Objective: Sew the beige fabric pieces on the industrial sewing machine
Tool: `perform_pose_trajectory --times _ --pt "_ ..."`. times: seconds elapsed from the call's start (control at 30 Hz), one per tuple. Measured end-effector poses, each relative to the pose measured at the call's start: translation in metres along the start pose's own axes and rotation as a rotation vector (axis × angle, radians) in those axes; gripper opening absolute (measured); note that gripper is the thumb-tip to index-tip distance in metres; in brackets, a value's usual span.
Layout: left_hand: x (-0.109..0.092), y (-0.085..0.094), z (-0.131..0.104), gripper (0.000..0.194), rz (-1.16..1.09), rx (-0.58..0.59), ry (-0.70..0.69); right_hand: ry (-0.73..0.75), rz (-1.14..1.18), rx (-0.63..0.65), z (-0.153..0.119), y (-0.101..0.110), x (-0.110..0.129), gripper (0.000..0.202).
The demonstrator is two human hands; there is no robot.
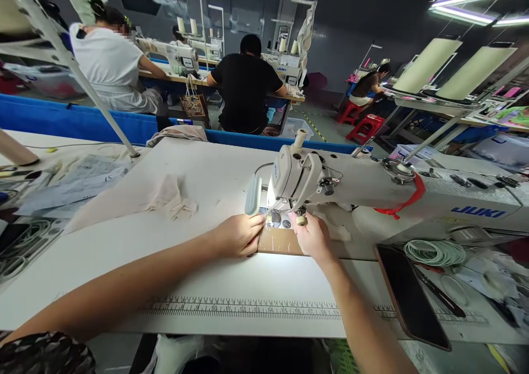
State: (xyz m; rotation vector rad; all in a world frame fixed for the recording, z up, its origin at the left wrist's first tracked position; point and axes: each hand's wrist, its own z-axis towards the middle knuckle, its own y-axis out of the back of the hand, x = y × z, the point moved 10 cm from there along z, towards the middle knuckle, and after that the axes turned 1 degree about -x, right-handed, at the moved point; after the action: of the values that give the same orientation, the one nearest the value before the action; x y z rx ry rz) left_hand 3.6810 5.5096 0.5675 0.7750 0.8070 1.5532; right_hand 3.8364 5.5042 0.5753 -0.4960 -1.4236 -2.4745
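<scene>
A white sewing machine point(301, 175) stands before me, its lamp lighting the needle area. My left hand point(237, 235) is at the left of the presser foot, fingers pressed together on the bed; whatever lies under them is too small to make out. On the other side, my right hand point(314, 235) has its fingers curled in beside the metal plate, partly behind a round knob point(301, 217). What its fingertips pinch is hidden. Between the hands lies a brown plate point(276, 242) on the bed. Thin beige fabric pieces point(171, 199) rest on the tabletop to the left.
A printed ruler point(248, 309) runs along the front edge. At right lie a phone point(409, 291), a coil of pale green cord point(433, 251) and a dark slim tool point(442, 294). Thread cones point(430, 65) stand above. Other people point(248, 87) sit at machines beyond.
</scene>
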Motion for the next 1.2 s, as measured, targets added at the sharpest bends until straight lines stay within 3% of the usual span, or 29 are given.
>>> perform_pose_trajectory --times 0.2,0.47,0.63,0.9,0.97,1.13,1.2 --pt "-0.006 0.003 0.0 0.03 0.009 -0.017 -0.033 -0.019 -0.002 -0.024 -0.004 0.003 -0.002 0.037" --pt "0.002 -0.005 -0.001 0.033 0.057 0.019 0.009 0.053 -0.006 -0.034 -0.013 0.003 0.014 0.046" --pt "0.01 -0.011 0.0 0.037 0.101 0.056 0.057 0.002 -0.076 -0.026 -0.007 -0.003 0.005 0.042" --pt "0.007 -0.007 0.001 0.033 0.077 0.038 0.064 -0.002 -0.127 -0.06 -0.012 0.008 0.005 0.041" --pt "0.013 -0.006 0.003 0.031 0.039 0.041 0.129 0.026 -0.133 -0.097 -0.017 0.013 0.01 0.043" --pt "0.054 -0.008 -0.005 0.01 0.149 0.194 0.506 0.12 -0.039 -0.046 -0.027 0.001 0.034 0.039" --pt "0.058 -0.007 -0.008 0.014 0.189 0.272 0.523 0.227 0.053 -0.033 -0.032 -0.004 0.055 0.031"
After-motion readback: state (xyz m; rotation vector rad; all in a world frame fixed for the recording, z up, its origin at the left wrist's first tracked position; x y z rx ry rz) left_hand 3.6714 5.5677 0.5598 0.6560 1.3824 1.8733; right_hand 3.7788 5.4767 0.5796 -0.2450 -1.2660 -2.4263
